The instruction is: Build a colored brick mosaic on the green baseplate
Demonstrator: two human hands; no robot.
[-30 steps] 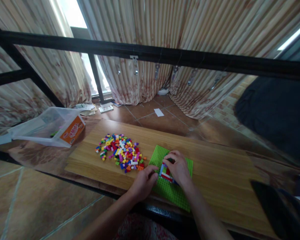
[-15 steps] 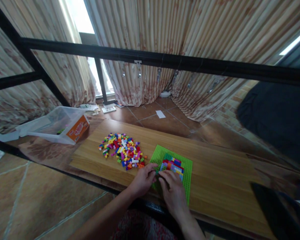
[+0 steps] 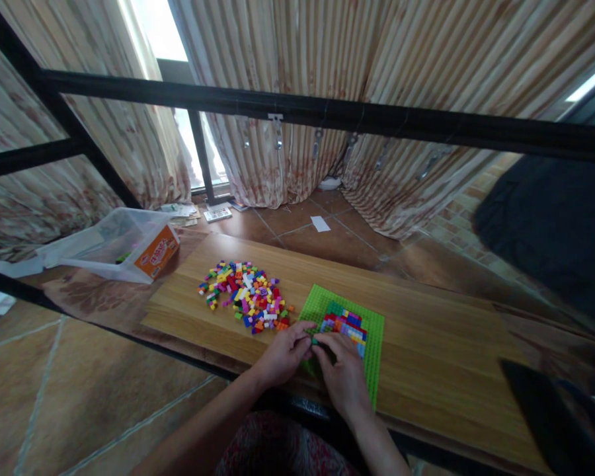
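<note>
A green baseplate [image 3: 375, 360] lies on the wooden board, with a block of coloured toy bricks [image 3: 346, 326] built up in several rows on it. Over the plate's left part, my left hand [image 3: 283, 354] and my right hand [image 3: 344, 370] meet at the fingertips. A small dark green toy brick [image 3: 314, 340] shows between them, pinched by the fingers of both hands. My right hand covers the near part of the built-up rows. Left of the plate is a loose pile of toy bricks [image 3: 248, 295] in many colours.
A clear plastic box [image 3: 114, 264] with an orange label stands beyond the left end of the wooden board [image 3: 426, 344]. A black metal rail [image 3: 297, 109] crosses in front of the curtains. At the lower right is a dark, flat object [image 3: 530, 390].
My right thumb and fingers have drawn closer together at the small green brick, and the brick shows more clearly. The view has shifted slightly; the pile and plate look unchanged.
</note>
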